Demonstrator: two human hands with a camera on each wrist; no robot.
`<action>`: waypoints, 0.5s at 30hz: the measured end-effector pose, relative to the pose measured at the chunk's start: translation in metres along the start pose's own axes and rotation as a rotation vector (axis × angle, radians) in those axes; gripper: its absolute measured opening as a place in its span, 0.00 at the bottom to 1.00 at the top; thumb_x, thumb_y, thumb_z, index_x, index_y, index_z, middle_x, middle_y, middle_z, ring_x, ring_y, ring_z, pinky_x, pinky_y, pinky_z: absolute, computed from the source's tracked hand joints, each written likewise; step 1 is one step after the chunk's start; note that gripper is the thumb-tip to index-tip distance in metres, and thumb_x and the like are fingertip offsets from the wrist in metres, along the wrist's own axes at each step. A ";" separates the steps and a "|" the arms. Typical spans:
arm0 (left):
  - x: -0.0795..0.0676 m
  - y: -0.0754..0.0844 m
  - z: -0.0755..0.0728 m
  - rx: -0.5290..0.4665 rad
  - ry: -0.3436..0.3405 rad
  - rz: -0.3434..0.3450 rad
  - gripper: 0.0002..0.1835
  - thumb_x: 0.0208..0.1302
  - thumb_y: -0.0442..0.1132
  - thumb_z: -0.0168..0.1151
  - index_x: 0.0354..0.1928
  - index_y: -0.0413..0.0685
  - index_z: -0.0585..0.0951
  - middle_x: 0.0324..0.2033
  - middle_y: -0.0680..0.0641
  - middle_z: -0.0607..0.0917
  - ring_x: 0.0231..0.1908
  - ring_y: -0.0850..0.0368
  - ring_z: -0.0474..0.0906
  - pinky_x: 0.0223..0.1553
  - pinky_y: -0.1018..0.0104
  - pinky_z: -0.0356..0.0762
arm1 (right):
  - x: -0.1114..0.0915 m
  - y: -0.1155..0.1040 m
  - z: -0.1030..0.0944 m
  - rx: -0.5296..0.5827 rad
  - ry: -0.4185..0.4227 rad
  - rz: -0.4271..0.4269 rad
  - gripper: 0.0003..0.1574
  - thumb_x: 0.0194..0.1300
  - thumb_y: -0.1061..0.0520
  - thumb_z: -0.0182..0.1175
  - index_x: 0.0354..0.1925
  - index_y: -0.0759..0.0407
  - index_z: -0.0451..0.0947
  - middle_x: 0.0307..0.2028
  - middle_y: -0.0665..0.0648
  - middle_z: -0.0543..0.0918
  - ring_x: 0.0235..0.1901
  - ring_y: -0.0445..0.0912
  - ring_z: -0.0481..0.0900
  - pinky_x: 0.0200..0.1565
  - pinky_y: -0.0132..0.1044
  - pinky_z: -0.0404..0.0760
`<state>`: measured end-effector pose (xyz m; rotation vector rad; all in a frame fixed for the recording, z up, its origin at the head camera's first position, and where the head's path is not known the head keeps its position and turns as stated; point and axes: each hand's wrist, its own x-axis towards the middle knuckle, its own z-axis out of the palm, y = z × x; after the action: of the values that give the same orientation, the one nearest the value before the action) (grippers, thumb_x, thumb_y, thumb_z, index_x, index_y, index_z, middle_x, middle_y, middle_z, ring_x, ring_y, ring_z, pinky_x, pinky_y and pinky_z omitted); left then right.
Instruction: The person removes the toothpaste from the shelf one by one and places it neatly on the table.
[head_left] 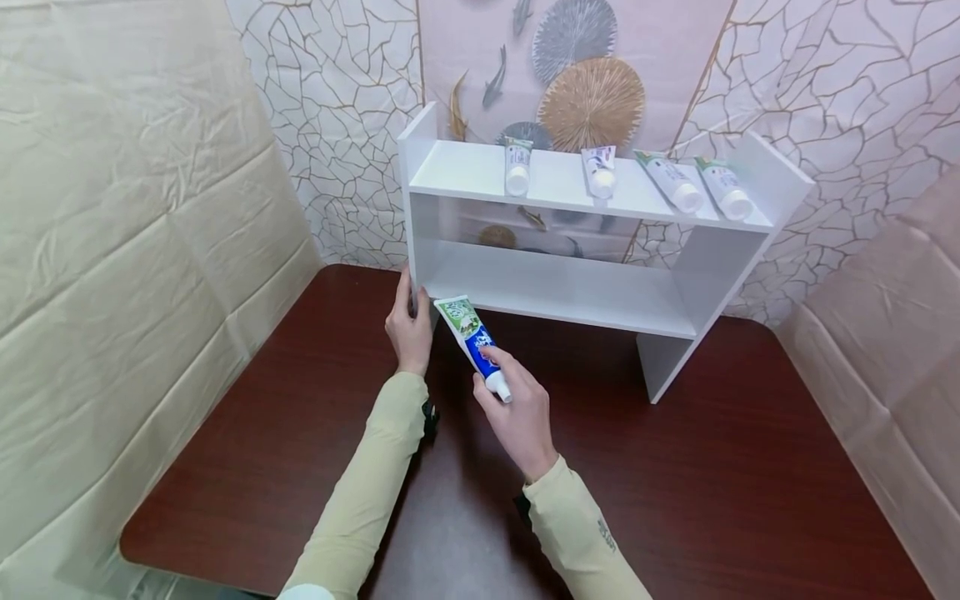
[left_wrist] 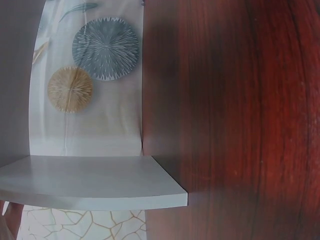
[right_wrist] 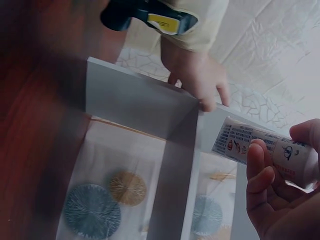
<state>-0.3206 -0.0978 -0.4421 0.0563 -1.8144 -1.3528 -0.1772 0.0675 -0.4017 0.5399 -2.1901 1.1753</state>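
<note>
A toothpaste tube with a green and blue front and a white cap is held in my right hand, thumb and fingers pinching it near the cap. Its printed white back faces the right wrist camera. My left hand grips the left side panel of the white two-tier shelf near the lower board, some fingers hidden behind the panel. In the right wrist view the left hand shows at the panel's edge. The left wrist view shows mostly the shelf's side panel.
On the top board lie several tubes, among them a left one, a purple-marked one and a right-end one. The shelf stands at the back of a dark red wooden table. Fabric-covered walls enclose the sides.
</note>
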 end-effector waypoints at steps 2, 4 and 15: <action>0.000 0.000 0.000 -0.002 0.001 0.004 0.24 0.73 0.46 0.52 0.69 0.67 0.69 0.58 0.47 0.82 0.38 0.48 0.81 0.40 0.52 0.76 | -0.002 0.003 0.001 -0.004 -0.005 0.009 0.23 0.59 0.61 0.68 0.54 0.55 0.78 0.50 0.59 0.85 0.42 0.52 0.84 0.43 0.44 0.85; 0.001 0.000 0.001 -0.001 0.005 0.012 0.24 0.73 0.46 0.52 0.69 0.67 0.70 0.57 0.46 0.82 0.36 0.47 0.80 0.38 0.52 0.75 | -0.005 0.006 0.002 -0.009 -0.014 0.018 0.23 0.59 0.60 0.68 0.54 0.55 0.78 0.50 0.59 0.85 0.42 0.51 0.84 0.43 0.44 0.85; 0.000 0.001 0.000 -0.012 0.017 0.016 0.23 0.72 0.46 0.53 0.68 0.68 0.71 0.58 0.47 0.82 0.47 0.47 0.83 0.42 0.50 0.78 | -0.018 0.016 0.005 -0.036 -0.017 0.034 0.22 0.58 0.60 0.68 0.52 0.55 0.80 0.48 0.58 0.86 0.39 0.50 0.84 0.40 0.43 0.84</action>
<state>-0.3199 -0.0970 -0.4412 0.0461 -1.7887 -1.3481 -0.1748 0.0730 -0.4255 0.5011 -2.2382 1.1509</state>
